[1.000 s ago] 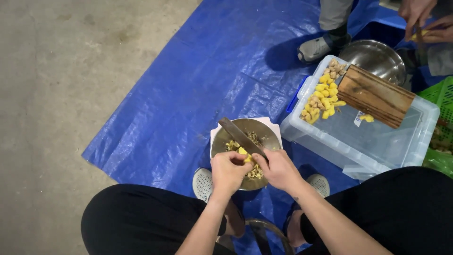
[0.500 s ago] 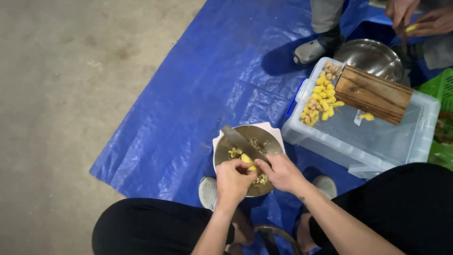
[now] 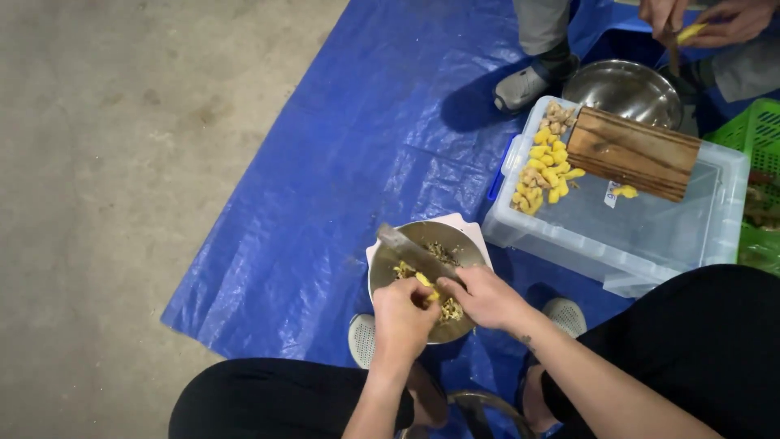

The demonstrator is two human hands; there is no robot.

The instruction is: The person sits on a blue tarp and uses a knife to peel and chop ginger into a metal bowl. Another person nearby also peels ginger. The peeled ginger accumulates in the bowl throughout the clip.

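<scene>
Blue tarp (image 3: 341, 162), knife (image 3: 410, 250) handle inside right hand (image 3: 487, 297)

A: Place type?
B: Makeshift food-prep spot on a bare concrete floor (image 3: 122, 162). Blue tarp (image 3: 349, 162) spread at 12 o'clock, clear plastic bin (image 3: 650, 236) with cutting board (image 3: 634, 153) at 2 o'clock, green crate (image 3: 760, 138) at 3.
</scene>
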